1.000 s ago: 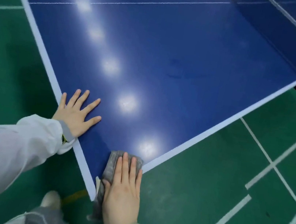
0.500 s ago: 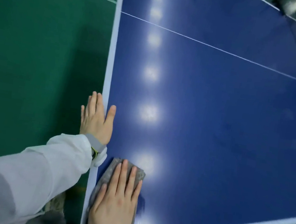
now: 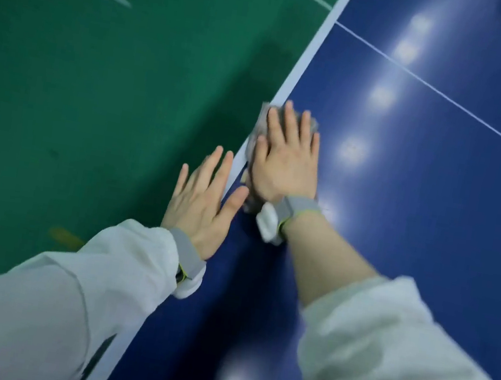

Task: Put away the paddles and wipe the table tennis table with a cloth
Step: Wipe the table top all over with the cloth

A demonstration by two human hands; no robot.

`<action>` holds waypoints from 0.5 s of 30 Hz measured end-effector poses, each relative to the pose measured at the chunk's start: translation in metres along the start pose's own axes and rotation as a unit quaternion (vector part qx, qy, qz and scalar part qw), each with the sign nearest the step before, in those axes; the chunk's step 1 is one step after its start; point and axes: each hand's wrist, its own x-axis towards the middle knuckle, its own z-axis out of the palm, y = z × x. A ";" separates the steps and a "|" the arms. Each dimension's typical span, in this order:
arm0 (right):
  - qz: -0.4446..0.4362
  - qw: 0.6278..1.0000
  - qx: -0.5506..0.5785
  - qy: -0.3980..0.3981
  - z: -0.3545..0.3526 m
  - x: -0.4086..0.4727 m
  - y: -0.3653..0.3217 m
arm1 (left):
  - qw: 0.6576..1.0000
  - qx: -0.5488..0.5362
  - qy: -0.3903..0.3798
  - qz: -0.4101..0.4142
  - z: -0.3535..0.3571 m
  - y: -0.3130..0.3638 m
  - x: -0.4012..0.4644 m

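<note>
- Worktop (image 3: 417,215): smooth, glossy blue table tennis surface with a white edge band and a thin white centre line; round ceiling-light reflections run along it.
- Cloth (image 3: 260,126): grey, soft, crumpled; it lies on the worktop at the white edge band, showing ahead of and to the left of the right grip's fingertips. The frame is motion-blurred here.
- Right hand (image 3: 284,162): the grip lies flat, fingers straight and slightly apart, pressing the cloth down on the worktop. A grey wristband with a white unit sits at the wrist; the white sleeve is pushed up the forearm.
- Left hand (image 3: 204,205): the grip is flat and holds nothing, fingers straight, placed at the worktop edge just behind and left of the cloth; the fingers reach out over the green floor (image 3: 95,85), the thumb over the blue.
- Change from half a second ago: the cloth and right hand now lie ahead of the left hand along the edge band; before, they were behind it near the corner.
</note>
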 end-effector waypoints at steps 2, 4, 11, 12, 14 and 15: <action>-0.004 1.000 0.015 -0.002 0.000 0.023 0.006 | 0.999 0.045 0.006 -0.002 0.001 0.001 -0.003; -0.016 1.000 0.010 -0.009 0.003 0.033 0.011 | 0.997 0.070 0.013 -0.011 0.003 0.001 -0.006; -0.081 0.997 0.011 -0.008 0.000 -0.045 0.012 | 0.999 -0.004 0.039 -0.027 0.000 0.006 -0.005; -0.083 0.996 0.016 -0.006 0.003 -0.064 0.009 | 0.998 -0.028 0.038 -0.034 0.000 0.004 -0.001; -0.074 0.997 0.014 0.003 0.006 -0.124 -0.001 | 0.996 -0.070 0.040 -0.036 0.000 0.001 -0.002; -0.071 0.997 0.013 0.007 0.009 -0.155 -0.009 | 0.995 -0.082 0.046 -0.039 -0.001 0.001 -0.004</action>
